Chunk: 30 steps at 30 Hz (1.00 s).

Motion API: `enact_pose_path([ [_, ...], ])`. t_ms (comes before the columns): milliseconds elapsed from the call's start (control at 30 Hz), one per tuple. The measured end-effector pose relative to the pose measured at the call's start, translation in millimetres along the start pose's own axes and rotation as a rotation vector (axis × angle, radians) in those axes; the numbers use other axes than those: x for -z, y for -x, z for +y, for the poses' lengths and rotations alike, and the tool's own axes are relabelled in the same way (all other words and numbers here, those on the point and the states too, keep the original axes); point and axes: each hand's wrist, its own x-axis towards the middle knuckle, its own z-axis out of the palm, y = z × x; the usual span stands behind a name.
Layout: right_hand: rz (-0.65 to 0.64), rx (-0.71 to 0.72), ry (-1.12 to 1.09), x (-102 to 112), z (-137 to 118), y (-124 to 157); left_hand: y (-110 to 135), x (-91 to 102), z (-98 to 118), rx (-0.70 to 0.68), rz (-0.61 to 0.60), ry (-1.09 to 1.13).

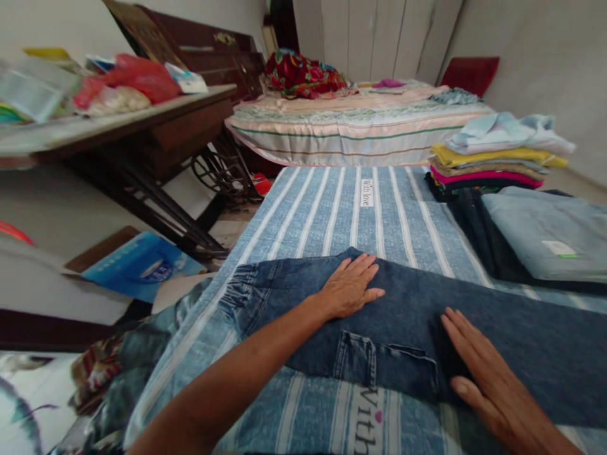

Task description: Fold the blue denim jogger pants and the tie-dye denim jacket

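Dark blue jeans [403, 303] lie folded lengthwise across a blue-and-white striped bedspread [322, 208]. Their gathered elastic waistband is at the left, and a stitched pocket faces up along the near edge. My left hand [351, 287] rests flat on the denim near the far edge, fingers stretched out. To the right, my right hand [484, 366] is over the leg part, its fingers straight and tilted on edge; whether it fully touches the cloth I cannot tell. Neither hand grips anything. The far right end of the jeans runs out of view.
A pile of folded clothes [493, 164] and folded light-blue jeans [545, 227] lie on the bed's right side. At left stands a sewing-machine table [208, 95] bearing a red plastic bag [137, 79]. Below it is a blue box [147, 265]. Another bed [341, 126] stands behind.
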Motion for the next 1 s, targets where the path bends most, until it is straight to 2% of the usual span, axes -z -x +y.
enact_pose_path([
  [133, 0.035, -0.039, 0.038, -5.4, 16.3, -30.4, 29.8, 7.1, -12.9, 0.145, 0.027, -0.079],
  [300, 0.032, -0.045, 0.145, -31.2, 31.3, -59.5, 57.0, 1.8, -31.8, 0.304, 0.094, -0.180],
  [433, 0.002, -0.051, 0.199, -46.9, 35.4, -58.8, 63.3, -4.8, -41.1, 0.306, 0.077, -0.165],
  [600, -0.020, -0.039, 0.221, -48.2, 35.3, -55.1, 62.4, -7.0, -44.1, 0.308, 0.057, -0.136],
  [833, -0.019, -0.053, 0.231, -48.2, 35.1, -58.2, 70.7, -6.9, -32.9, 0.252, 0.122, -0.213],
  [1000, -0.037, -0.059, 0.252, -47.8, 34.5, -59.2, 81.0, -9.2, -28.4, 0.277, 0.079, -0.148],
])
